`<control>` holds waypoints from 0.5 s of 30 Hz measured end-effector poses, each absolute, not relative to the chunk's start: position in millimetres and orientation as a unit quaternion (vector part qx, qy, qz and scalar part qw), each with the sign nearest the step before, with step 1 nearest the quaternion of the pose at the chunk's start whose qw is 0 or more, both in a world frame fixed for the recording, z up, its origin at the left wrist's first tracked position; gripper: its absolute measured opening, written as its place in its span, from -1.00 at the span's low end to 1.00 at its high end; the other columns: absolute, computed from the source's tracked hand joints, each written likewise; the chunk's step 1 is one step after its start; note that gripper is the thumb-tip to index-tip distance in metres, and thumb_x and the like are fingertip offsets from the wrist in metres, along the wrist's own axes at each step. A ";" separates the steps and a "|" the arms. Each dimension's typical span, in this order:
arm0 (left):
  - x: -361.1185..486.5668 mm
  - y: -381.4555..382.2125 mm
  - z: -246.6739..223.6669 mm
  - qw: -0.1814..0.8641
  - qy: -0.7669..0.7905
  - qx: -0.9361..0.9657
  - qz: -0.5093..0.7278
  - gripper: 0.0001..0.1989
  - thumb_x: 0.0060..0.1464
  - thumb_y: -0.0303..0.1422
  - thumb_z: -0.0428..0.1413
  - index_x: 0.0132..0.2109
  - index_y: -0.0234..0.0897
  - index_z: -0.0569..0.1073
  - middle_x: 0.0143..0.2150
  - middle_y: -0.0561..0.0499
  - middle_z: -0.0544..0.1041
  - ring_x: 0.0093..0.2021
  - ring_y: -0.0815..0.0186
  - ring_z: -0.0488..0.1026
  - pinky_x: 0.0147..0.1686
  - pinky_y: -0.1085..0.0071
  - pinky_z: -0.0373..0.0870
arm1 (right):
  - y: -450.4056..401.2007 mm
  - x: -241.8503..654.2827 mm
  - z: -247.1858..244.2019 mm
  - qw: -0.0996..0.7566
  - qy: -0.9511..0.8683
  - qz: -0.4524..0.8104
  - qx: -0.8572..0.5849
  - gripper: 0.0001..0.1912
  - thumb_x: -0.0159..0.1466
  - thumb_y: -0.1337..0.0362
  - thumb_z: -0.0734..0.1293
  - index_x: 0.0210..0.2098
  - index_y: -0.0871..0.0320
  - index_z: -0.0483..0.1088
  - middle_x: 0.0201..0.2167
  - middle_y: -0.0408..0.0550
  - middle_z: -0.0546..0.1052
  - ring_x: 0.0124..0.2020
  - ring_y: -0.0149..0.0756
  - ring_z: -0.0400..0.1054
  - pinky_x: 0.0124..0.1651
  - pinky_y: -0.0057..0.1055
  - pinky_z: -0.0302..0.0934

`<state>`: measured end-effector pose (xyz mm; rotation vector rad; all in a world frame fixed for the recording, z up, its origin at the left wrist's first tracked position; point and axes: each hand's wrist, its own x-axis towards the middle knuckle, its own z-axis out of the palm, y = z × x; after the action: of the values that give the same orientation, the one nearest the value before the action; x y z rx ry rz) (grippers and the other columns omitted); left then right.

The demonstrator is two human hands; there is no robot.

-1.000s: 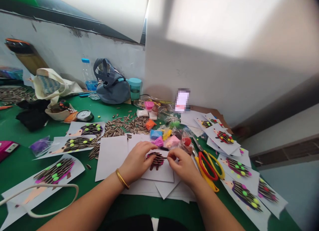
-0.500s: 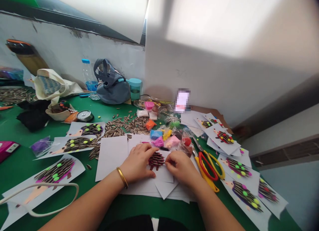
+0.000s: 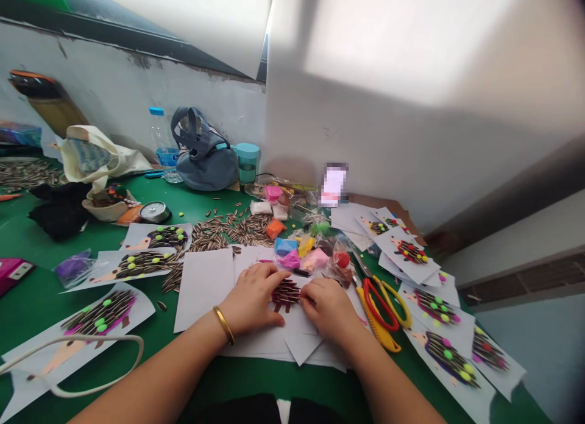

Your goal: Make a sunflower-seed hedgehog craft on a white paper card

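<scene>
A hedgehog picture (image 3: 286,292) with sunflower-seed spines and small brown feet lies on white paper in front of me. My left hand (image 3: 256,295), with a gold bangle at the wrist, rests on the paper at the picture's left side, thumb and fingers spread around it. At the right edge of the seeds is my right hand (image 3: 328,305), its fingers curled into a pinch. Whatever sits between those fingertips is hidden. Loose white sheets (image 3: 304,349) lie beneath both hands.
A heap of sunflower seeds (image 3: 228,229) and bagged coloured clay (image 3: 287,247) lie beyond my hands. Red-handled scissors (image 3: 381,305) and a yellow cutter (image 3: 378,326) are on the right. Hedgehog pictures (image 3: 450,360) line both sides; a white cable (image 3: 137,357) crosses the left ones.
My right hand has shifted slightly left, closer to the hedgehog's right edge, and its fingers are curled in more. The left hand stays put.
</scene>
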<state>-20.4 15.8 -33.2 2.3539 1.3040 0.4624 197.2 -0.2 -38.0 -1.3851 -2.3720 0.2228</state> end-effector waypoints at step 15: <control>-20.5 15.4 -33.7 0.203 0.470 0.844 0.162 -0.07 -0.37 -0.19 0.43 0.23 -0.02 0.32 0.15 -0.11 0.37 0.16 -0.07 0.27 0.15 0.00 0.23 | -1.4 193.1 -38.4 0.177 -0.839 0.072 -0.510 -0.92 0.19 0.42 0.38 -0.42 0.14 0.46 -0.42 -0.09 0.54 -0.35 -0.26 0.36 -0.25 -0.33 0.09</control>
<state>-20.5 15.4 -33.7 2.3557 1.3106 0.4515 193.1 -1.4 -38.4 -1.4424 -2.3738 0.2047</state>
